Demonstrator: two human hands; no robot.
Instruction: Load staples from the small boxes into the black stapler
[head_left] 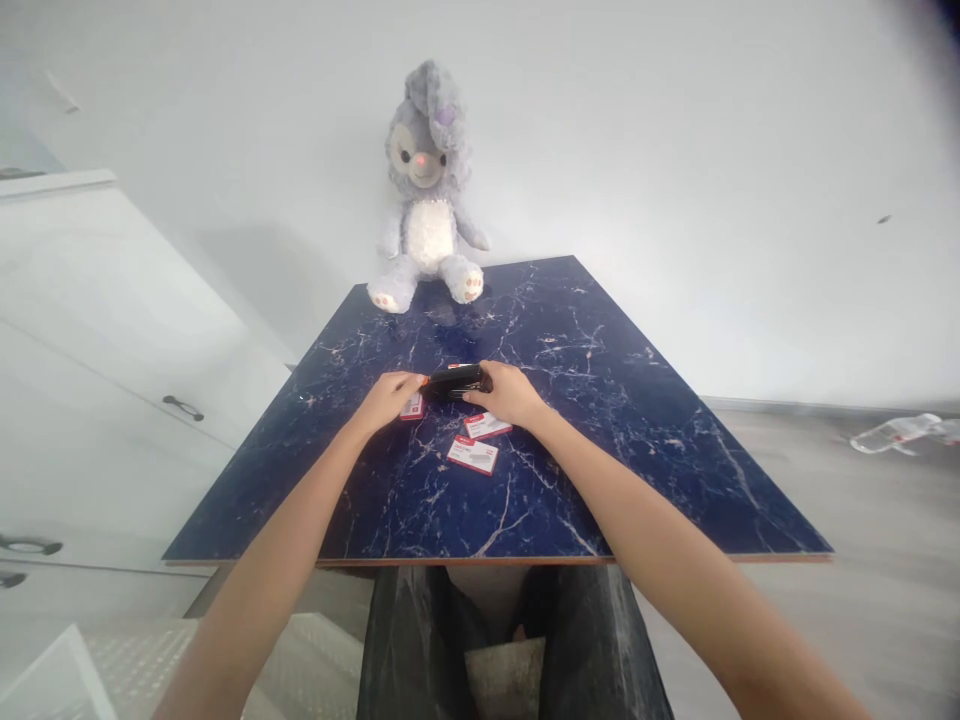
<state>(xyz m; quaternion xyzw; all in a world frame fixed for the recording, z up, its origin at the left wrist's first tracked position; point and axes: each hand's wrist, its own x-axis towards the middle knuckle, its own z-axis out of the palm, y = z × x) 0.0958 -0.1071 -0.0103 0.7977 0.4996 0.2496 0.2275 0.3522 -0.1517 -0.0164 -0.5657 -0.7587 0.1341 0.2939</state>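
A black stapler (454,380) with a bit of orange at its left end is held just above the blue marbled table (510,510). My right hand (510,392) is closed around its right end, thumb in front. At the other end, the fingers of my left hand (388,398) pinch near the orange tip. Small red-and-white boxes lie close by: one box (473,454) nearest me, another box (487,426) just under my right hand, and a third box (412,406) partly covered by my left hand. Something orange and white peeks out behind the stapler, mostly hidden.
At the table's far edge sits a grey plush rabbit (429,230) against the white wall. A white cabinet (97,360) with dark handles stands on the left. Clear plastic bottles (896,433) lie on the floor at right. My legs are below the front edge.
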